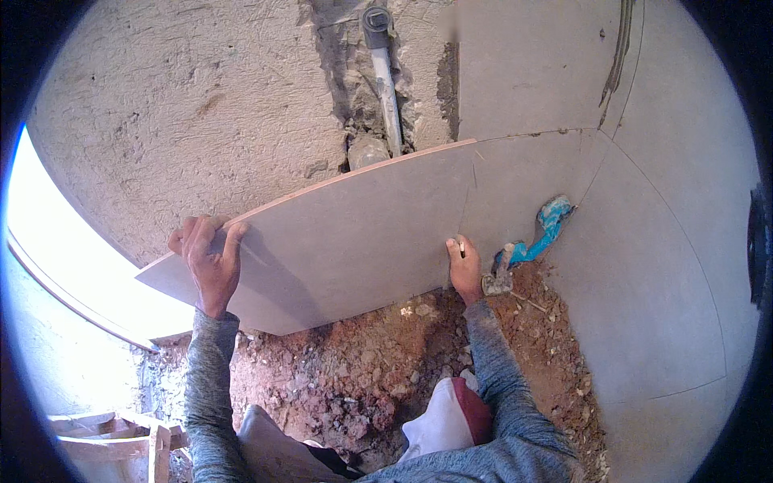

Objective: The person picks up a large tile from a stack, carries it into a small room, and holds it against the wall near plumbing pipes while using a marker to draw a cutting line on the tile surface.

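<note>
My left hand [211, 259] grips a large grey tile [346, 233] by its upper edge near the left end, thumb on the front face and fingers over the top. The tile stands tilted against the rough wall, its reddish edge showing along the top. Close to the tile's right end, my right hand [465, 270] is closed against the face. A small pale bit shows between its thumb and fingers, too small to name. Right of that hand lies a curved blue object [547, 229], smeared with mortar, beside a grey lump [498, 282].
Grey tiles [644, 266] cover the wall on the right, with dark mortar smears at the corner. A white pipe [388, 105] runs down a groove in the rough wall [209, 105]. Below are reddish soil and rubble [346, 378]. A wooden frame [153, 443] stands lower left.
</note>
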`<state>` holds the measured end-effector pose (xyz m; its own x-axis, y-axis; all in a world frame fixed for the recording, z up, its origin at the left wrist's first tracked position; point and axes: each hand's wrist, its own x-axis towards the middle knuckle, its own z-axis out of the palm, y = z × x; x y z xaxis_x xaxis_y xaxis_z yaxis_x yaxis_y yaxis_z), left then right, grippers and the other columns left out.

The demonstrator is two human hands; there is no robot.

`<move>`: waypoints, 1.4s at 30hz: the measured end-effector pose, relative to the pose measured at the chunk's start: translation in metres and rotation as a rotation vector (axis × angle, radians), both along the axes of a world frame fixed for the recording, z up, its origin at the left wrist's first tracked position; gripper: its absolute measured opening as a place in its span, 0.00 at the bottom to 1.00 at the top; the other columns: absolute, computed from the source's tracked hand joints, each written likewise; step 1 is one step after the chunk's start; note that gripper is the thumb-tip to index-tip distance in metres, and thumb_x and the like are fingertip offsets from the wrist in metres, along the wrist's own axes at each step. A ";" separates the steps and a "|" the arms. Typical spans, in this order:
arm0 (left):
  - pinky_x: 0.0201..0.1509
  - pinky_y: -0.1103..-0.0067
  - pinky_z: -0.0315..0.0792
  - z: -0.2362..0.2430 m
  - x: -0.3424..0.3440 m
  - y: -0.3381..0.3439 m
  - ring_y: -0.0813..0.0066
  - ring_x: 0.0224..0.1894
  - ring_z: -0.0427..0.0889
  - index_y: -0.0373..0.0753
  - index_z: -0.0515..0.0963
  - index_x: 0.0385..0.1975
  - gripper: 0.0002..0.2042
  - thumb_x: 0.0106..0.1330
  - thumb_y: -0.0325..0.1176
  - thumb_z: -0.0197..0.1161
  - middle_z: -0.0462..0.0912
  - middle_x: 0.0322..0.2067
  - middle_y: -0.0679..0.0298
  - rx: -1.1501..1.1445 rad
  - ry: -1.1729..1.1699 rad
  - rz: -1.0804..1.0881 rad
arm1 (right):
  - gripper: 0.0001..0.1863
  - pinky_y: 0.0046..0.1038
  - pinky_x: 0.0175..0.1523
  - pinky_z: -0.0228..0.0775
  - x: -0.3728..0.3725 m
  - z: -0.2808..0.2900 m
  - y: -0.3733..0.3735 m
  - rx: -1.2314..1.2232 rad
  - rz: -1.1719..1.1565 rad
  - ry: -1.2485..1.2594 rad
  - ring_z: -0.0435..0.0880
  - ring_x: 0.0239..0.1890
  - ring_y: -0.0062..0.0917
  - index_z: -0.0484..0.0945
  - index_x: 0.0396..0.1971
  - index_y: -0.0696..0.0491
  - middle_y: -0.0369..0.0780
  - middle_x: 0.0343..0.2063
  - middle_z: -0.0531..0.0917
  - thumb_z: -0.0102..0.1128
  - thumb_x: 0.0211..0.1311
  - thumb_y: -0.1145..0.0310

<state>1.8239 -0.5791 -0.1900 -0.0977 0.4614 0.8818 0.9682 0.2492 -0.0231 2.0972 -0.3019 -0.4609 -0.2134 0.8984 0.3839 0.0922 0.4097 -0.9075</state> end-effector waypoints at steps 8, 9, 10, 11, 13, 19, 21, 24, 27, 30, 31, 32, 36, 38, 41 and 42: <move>0.51 0.72 0.54 0.001 0.002 -0.001 0.69 0.33 0.72 0.39 0.78 0.26 0.10 0.57 0.36 0.71 0.75 0.24 0.66 -0.006 0.001 -0.005 | 0.19 0.33 0.47 0.68 0.000 0.000 -0.001 -0.007 -0.007 0.027 0.77 0.38 0.32 0.76 0.43 0.64 0.46 0.33 0.78 0.57 0.69 0.60; 0.51 0.71 0.54 0.001 0.002 0.000 0.69 0.33 0.72 0.39 0.78 0.26 0.10 0.57 0.36 0.71 0.75 0.24 0.66 -0.007 0.002 -0.002 | 0.19 0.33 0.46 0.69 0.001 -0.005 0.004 -0.018 -0.001 0.017 0.76 0.38 0.30 0.76 0.43 0.64 0.45 0.33 0.78 0.57 0.69 0.60; 0.50 0.71 0.54 -0.001 0.001 -0.003 0.69 0.33 0.72 0.39 0.78 0.26 0.10 0.57 0.37 0.71 0.76 0.24 0.66 -0.018 -0.001 0.010 | 0.19 0.32 0.46 0.69 0.001 -0.005 0.002 -0.038 0.014 0.005 0.76 0.37 0.29 0.75 0.43 0.64 0.44 0.32 0.78 0.57 0.69 0.60; 0.50 0.71 0.55 -0.001 -0.001 -0.006 0.70 0.33 0.72 0.39 0.78 0.26 0.10 0.57 0.37 0.71 0.76 0.24 0.66 -0.028 -0.003 0.022 | 0.19 0.32 0.46 0.69 0.000 -0.004 0.001 -0.057 0.028 0.015 0.76 0.37 0.29 0.75 0.44 0.63 0.43 0.32 0.78 0.58 0.68 0.60; 0.50 0.71 0.55 -0.002 -0.004 -0.005 0.70 0.33 0.73 0.39 0.78 0.26 0.10 0.57 0.37 0.71 0.77 0.25 0.66 -0.020 0.009 0.007 | 0.20 0.32 0.45 0.69 0.001 -0.002 0.001 -0.102 0.051 0.024 0.75 0.36 0.27 0.75 0.44 0.63 0.41 0.32 0.79 0.60 0.68 0.59; 0.50 0.72 0.54 -0.010 -0.012 -0.017 0.71 0.34 0.74 0.40 0.80 0.26 0.09 0.57 0.38 0.71 0.78 0.25 0.68 -0.018 0.003 0.014 | 0.23 0.32 0.47 0.69 -0.002 0.020 -0.015 -0.019 0.181 0.043 0.74 0.38 0.28 0.73 0.41 0.62 0.42 0.33 0.79 0.64 0.64 0.55; 0.50 0.72 0.54 -0.011 -0.011 -0.017 0.72 0.34 0.74 0.40 0.80 0.26 0.09 0.57 0.38 0.71 0.78 0.25 0.68 -0.006 0.025 -0.019 | 0.25 0.33 0.49 0.69 0.000 0.010 -0.009 -0.008 0.139 -0.034 0.75 0.40 0.29 0.73 0.41 0.63 0.43 0.35 0.79 0.65 0.63 0.53; 0.52 0.73 0.57 -0.011 -0.005 -0.028 0.71 0.35 0.75 0.40 0.82 0.28 0.10 0.58 0.39 0.71 0.80 0.26 0.68 -0.030 -0.007 -0.002 | 0.28 0.34 0.52 0.68 0.004 0.010 -0.019 -0.026 0.146 -0.072 0.76 0.43 0.32 0.72 0.44 0.64 0.46 0.39 0.80 0.65 0.62 0.52; 0.53 0.72 0.61 -0.011 -0.007 -0.030 0.70 0.37 0.77 0.39 0.83 0.28 0.10 0.58 0.39 0.72 0.81 0.27 0.67 -0.027 0.013 -0.025 | 0.34 0.33 0.55 0.67 0.014 -0.010 -0.015 0.001 0.083 -0.055 0.76 0.47 0.33 0.70 0.51 0.69 0.49 0.43 0.80 0.65 0.63 0.52; 0.52 0.72 0.61 -0.005 -0.006 -0.035 0.71 0.37 0.77 0.40 0.84 0.28 0.10 0.56 0.39 0.73 0.81 0.27 0.68 -0.018 0.011 -0.058 | 0.33 0.33 0.55 0.67 0.022 -0.011 -0.032 -0.019 0.108 -0.001 0.76 0.46 0.33 0.69 0.52 0.70 0.49 0.43 0.80 0.64 0.63 0.52; 0.52 0.73 0.59 -0.001 -0.009 -0.043 0.73 0.36 0.76 0.41 0.84 0.28 0.10 0.56 0.39 0.73 0.81 0.26 0.69 -0.008 0.005 -0.066 | 0.32 0.33 0.54 0.67 0.018 0.009 -0.046 -0.025 0.134 -0.006 0.76 0.46 0.32 0.70 0.50 0.69 0.48 0.43 0.80 0.64 0.64 0.53; 0.52 0.73 0.57 0.005 -0.010 -0.050 0.74 0.36 0.75 0.42 0.85 0.28 0.10 0.55 0.40 0.74 0.81 0.26 0.70 0.004 -0.002 -0.081 | 0.30 0.33 0.54 0.67 0.016 0.027 -0.058 -0.027 0.153 -0.012 0.76 0.45 0.32 0.71 0.49 0.68 0.47 0.42 0.80 0.64 0.64 0.54; 0.45 0.76 0.65 0.021 -0.010 -0.074 0.74 0.34 0.78 0.42 0.87 0.30 0.08 0.57 0.39 0.73 0.83 0.28 0.68 0.037 -0.042 -0.039 | 0.23 0.33 0.50 0.67 0.019 0.053 -0.079 0.011 0.176 -0.022 0.74 0.41 0.29 0.72 0.42 0.63 0.44 0.38 0.80 0.63 0.65 0.56; 0.44 0.76 0.67 0.029 -0.010 -0.086 0.74 0.34 0.78 0.42 0.87 0.31 0.08 0.57 0.38 0.73 0.83 0.28 0.68 0.047 -0.062 -0.038 | 0.20 0.32 0.48 0.67 0.018 0.061 -0.087 0.064 0.173 -0.013 0.74 0.39 0.28 0.72 0.39 0.62 0.43 0.36 0.79 0.63 0.66 0.57; 0.44 0.78 0.70 0.036 -0.010 -0.107 0.75 0.33 0.79 0.40 0.87 0.33 0.10 0.58 0.38 0.73 0.83 0.29 0.67 0.053 -0.103 -0.003 | 0.21 0.33 0.47 0.68 0.015 0.079 -0.104 0.050 0.202 -0.031 0.75 0.39 0.29 0.73 0.40 0.62 0.43 0.36 0.80 0.63 0.65 0.57; 0.43 0.77 0.70 0.039 -0.009 -0.112 0.76 0.33 0.79 0.40 0.86 0.33 0.10 0.58 0.38 0.73 0.83 0.29 0.67 0.054 -0.133 0.007 | 0.21 0.34 0.47 0.69 0.013 0.081 -0.109 0.038 0.205 -0.052 0.75 0.39 0.29 0.73 0.40 0.62 0.43 0.36 0.80 0.64 0.65 0.57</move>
